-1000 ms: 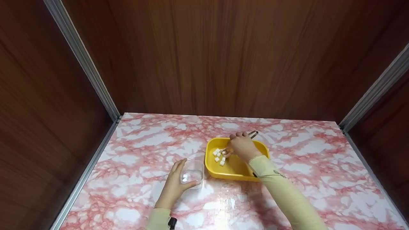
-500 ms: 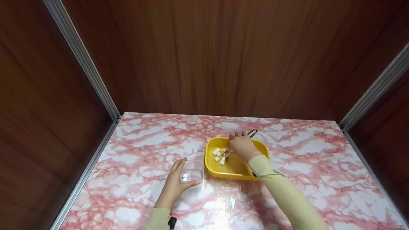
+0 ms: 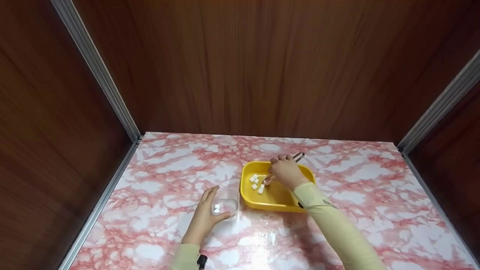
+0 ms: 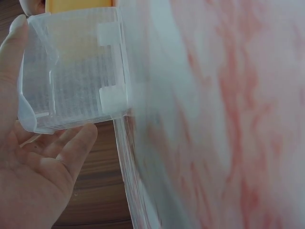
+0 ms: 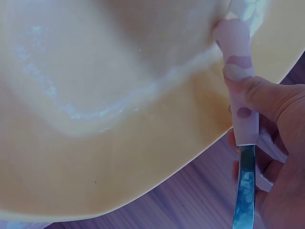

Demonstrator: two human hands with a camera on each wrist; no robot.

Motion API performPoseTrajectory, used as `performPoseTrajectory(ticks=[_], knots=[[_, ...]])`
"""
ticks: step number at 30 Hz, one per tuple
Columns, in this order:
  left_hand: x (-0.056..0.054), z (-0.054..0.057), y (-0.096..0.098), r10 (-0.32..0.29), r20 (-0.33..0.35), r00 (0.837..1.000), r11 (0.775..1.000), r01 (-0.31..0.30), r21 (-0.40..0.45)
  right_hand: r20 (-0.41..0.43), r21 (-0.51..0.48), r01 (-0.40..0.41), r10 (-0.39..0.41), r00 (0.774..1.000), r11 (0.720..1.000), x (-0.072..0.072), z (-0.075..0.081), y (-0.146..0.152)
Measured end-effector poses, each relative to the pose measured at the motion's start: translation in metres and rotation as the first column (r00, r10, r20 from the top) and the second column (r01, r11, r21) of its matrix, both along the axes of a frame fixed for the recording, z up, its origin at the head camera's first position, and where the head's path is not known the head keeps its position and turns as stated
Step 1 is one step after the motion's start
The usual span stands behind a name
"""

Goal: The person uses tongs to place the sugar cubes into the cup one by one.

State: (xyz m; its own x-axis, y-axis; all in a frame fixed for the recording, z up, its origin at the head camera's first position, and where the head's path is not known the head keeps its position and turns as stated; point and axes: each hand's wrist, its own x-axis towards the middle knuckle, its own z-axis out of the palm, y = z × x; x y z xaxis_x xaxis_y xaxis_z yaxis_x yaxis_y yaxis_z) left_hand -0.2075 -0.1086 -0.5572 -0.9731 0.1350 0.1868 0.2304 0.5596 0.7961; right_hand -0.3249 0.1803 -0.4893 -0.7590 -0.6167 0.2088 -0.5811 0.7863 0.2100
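Note:
My left hand (image 3: 204, 215) holds a clear plastic box (image 3: 227, 195) upright on the table, thumb on the near side and fingers on the far side. A few white cubes (image 3: 217, 208) lie inside it. In the left wrist view the box (image 4: 76, 71) has two whitish tabs on its wall. My right hand (image 3: 288, 173) grips small metal tongs (image 3: 299, 157) with pink spotted sleeves, over the yellow tray (image 3: 270, 206). Several white cubes (image 3: 254, 178) lie at the tray's left end, right by the tong tips. In the right wrist view the thumb presses the tongs' pink sleeve (image 5: 243, 102).
The tray stands just right of the box on a red-and-white marbled tabletop (image 3: 180, 165). Dark wood-grain panels (image 3: 240, 67) with metal corner strips (image 3: 101, 71) enclose the table at the back and both sides.
The tong tips have drawn together and shifted slightly right, beside the cubes. My right hand has moved a little to the right. My left hand and the box have stayed put.

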Motion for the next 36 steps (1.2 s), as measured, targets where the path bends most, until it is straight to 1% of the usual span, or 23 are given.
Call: performPoseTrajectory(ticks=[10,14,22,29,32,36], knots=[[-0.001,-0.002,0.0,-0.014,-0.023,1.0,1.0,0.014,0.013,0.0,-0.031,-0.009,0.009,1.0,0.999,0.003,0.005,0.007],[-0.002,-0.002,0.0,-0.017,-0.016,1.0,1.0,0.018,0.024,0.015,-0.04,-0.006,0.007,1.0,0.999,0.005,0.004,0.012],[0.0,-0.001,-0.001,-0.01,-0.015,1.0,1.0,0.01,0.014,0.053,-0.061,0.016,-0.013,0.998,0.998,0.007,0.002,0.019],[-0.001,0.0,0.0,-0.013,-0.026,1.0,1.0,0.013,0.015,0.006,-0.103,-0.029,0.03,1.0,0.994,0.01,0.006,0.023],[-0.001,0.0,0.0,-0.004,-0.023,1.0,1.0,0.005,0.013,0.004,-0.117,-0.04,0.041,0.999,0.992,0.011,0.008,0.023],[-0.001,-0.001,0.0,0.005,-0.005,1.0,1.0,-0.005,0.008,0.021,-0.11,-0.031,0.033,0.999,0.994,0.013,0.009,0.023]])
